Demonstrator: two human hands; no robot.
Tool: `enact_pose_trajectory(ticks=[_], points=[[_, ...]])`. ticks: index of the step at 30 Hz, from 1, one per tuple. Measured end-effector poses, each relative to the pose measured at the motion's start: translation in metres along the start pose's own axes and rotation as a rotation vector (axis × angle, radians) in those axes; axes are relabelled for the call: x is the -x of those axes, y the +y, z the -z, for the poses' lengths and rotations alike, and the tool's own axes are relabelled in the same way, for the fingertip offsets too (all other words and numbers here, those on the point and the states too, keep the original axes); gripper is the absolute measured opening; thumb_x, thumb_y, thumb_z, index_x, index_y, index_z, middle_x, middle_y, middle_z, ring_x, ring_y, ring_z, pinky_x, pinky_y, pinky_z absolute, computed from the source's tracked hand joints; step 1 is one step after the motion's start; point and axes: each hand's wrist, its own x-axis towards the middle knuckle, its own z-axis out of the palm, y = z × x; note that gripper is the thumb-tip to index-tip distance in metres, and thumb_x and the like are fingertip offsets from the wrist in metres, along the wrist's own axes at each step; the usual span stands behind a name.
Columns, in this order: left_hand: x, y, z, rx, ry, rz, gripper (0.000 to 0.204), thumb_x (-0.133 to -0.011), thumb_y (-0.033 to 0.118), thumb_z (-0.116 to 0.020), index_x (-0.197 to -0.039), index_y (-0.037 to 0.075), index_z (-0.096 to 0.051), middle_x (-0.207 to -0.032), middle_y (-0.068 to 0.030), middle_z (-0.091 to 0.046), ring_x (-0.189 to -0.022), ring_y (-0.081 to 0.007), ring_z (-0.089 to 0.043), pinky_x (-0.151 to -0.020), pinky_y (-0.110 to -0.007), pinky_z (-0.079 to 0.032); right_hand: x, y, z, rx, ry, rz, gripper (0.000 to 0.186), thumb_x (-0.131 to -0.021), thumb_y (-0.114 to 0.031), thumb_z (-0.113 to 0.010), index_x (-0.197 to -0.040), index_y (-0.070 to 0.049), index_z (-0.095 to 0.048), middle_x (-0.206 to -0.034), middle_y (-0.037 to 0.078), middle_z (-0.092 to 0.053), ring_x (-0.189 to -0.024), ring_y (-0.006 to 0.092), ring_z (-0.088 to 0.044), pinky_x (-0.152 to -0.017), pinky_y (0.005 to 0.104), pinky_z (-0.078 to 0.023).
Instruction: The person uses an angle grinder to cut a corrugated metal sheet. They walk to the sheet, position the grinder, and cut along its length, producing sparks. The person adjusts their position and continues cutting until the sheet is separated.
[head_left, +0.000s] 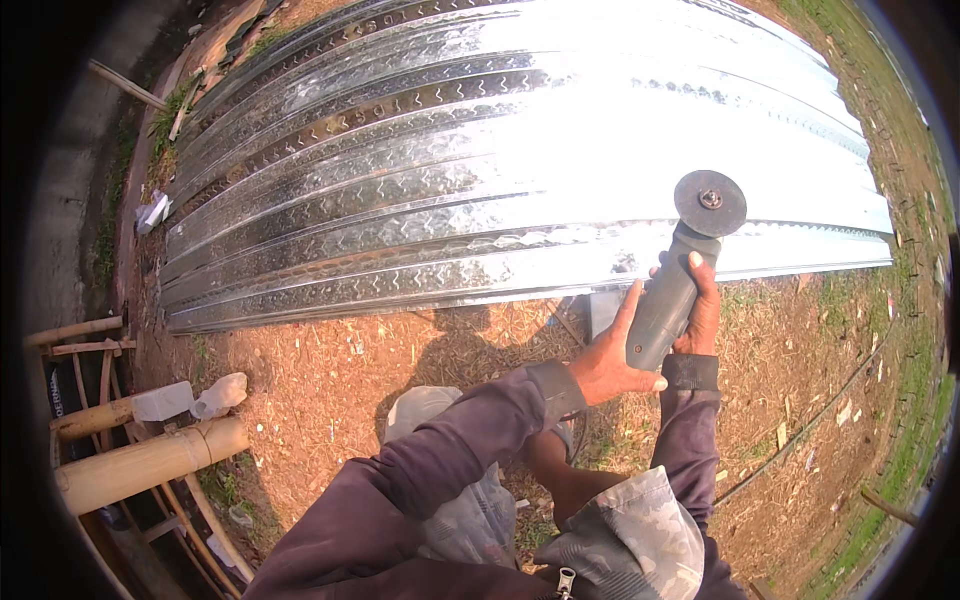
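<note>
Both my hands hold a dark grey angle grinder (pixel 660 312) over the near edge of the metal sheets. A round dark cutting disc (pixel 727 205) with a centre nut faces up at its far end. My left hand (pixel 612 362) wraps the lower left of the grinder's body. On the right side, my right hand (pixel 703 310) grips nearer the head, thumb along the casing. Beneath lies a stack of ribbed, shiny corrugated metal sheets (pixel 350 225), glaring white on the right. Whether the disc touches a sheet or spins, I cannot tell.
Bamboo poles (pixel 150 465) form a frame at the lower left, with pale blocks near their ends. A dark cable (pixel 800 430) runs across the straw-littered soil (pixel 310 390) on the right. White crumpled litter (pixel 152 212) sits left of the sheets. Grass grows at the far right.
</note>
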Motion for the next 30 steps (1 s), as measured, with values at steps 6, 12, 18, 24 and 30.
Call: enact_pose_trajectory(ticks=[6,12,18,24,30], points=[[0.022,0.01,-0.017,0.006,-0.17,-0.133,0.118,-0.076,-0.002,-0.072,-0.157,0.016,0.011,-0.16,-0.023,-0.015,-0.14,-0.031,-0.033,-0.108,-0.041,-0.038,0.041,-0.03,0.001,-0.113,-0.03,0.015,0.049,-0.086,-0.032,-0.07,-0.117,0.001,-0.053,-0.094,0.013,-0.063,-0.075,0.0226,-0.068,-0.064,0.0347,-0.062],[0.056,-0.026,-0.042,0.314,-0.166,-0.097,0.115,-0.077,-0.013,-0.064,-0.158,0.023,0.009,-0.161,-0.0168,-0.015,-0.13,-0.0242,-0.04,-0.096,-0.035,-0.046,0.062,-0.005,0.021,0.066,-0.002,0.07,0.046,-0.086,-0.034,-0.069,-0.112,0.0,-0.052,-0.084,0.015,-0.064,-0.069,0.0231,-0.067,-0.061,0.0333,-0.059],[0.067,-0.037,-0.048,0.096,-0.134,-0.04,0.123,-0.074,0.007,-0.079,-0.157,0.016,0.012,-0.157,-0.0164,-0.022,-0.137,-0.0273,-0.034,-0.11,-0.037,-0.033,0.076,-0.008,0.022,0.206,0.021,0.064,0.061,-0.078,-0.018,-0.072,-0.128,-0.005,-0.039,-0.099,0.015,-0.059,-0.073,0.0251,-0.067,-0.06,0.0375,-0.06],[0.042,-0.049,-0.069,0.422,0.075,0.083,0.111,-0.073,0.011,-0.082,-0.153,0.006,-0.005,-0.143,-0.0132,-0.036,-0.132,-0.0252,-0.039,-0.111,-0.039,-0.033,0.067,0.01,0.009,0.613,-0.024,0.18,0.08,-0.071,-0.012,-0.077,-0.139,-0.002,-0.036,-0.105,0.014,-0.061,-0.081,0.022,-0.065,-0.069,0.0347,-0.056],[0.055,-0.082,-0.096,0.786,0.259,0.327,0.069,-0.07,0.003,-0.075,-0.129,0.008,-0.04,-0.109,-0.0042,-0.052,-0.104,-0.0178,-0.054,-0.093,-0.037,-0.045,0.057,0.037,0.03,0.963,-0.09,-0.008,0.087,-0.067,-0.014,-0.08,-0.14,0.001,-0.035,-0.11,0.015,-0.061,-0.095,0.0233,-0.063,-0.082,0.0348,-0.053]])
